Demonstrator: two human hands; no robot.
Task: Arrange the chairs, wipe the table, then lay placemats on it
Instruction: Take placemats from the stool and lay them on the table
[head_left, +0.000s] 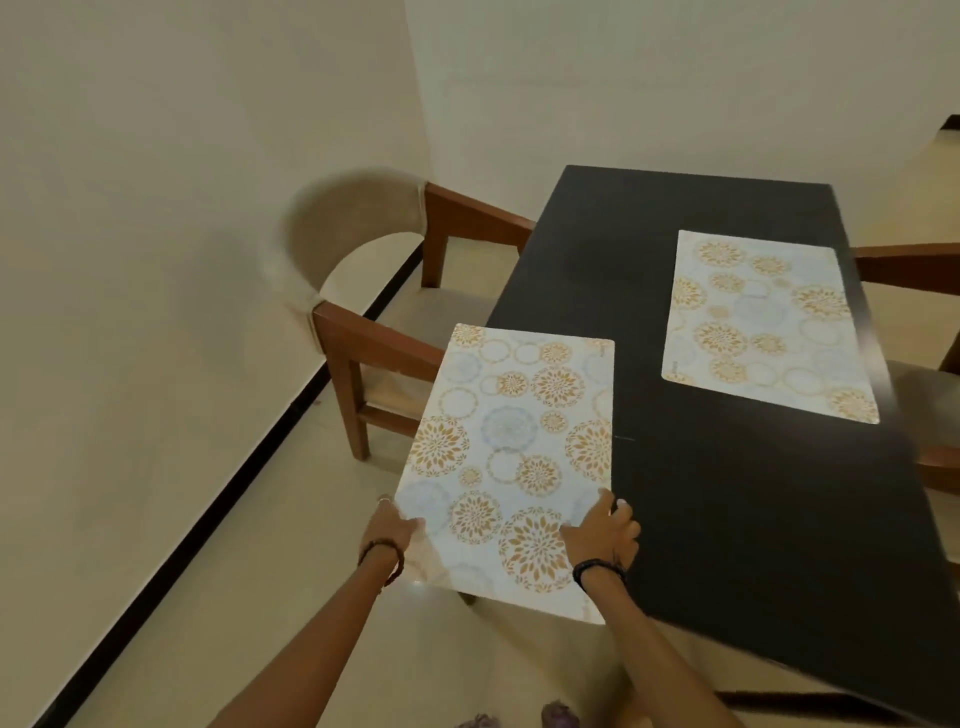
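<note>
Placemat (511, 457) in hand: we hold it by its near short edge, left hand (387, 530) gripping the near-left corner, right hand (605, 535) gripping the near-right corner, thumbs on top, fingers curled under as far as we can see. Its long axis runs straight away from us, and the sheet seems lifted rather than resting. Only its far right corner overlaps the dark bench (727, 519); the rest overhangs the floor (260, 597) on the left-hand side.

Key relation: free bench surface lies forward and to the right of both hands. The right hand is already at the bench's left edge, so it is the nearer; the left is off the bench altogether. We judge the mat must shift right, and likely turn, to match the second placemat (763, 322) lying flat further ahead on the right.

Surroundings: armchair (374, 291) ahead of the left hand, tucked at the bench's left side; another chair (924, 395) beyond the far mat. Nothing lies on the bench between hands and target area.
</note>
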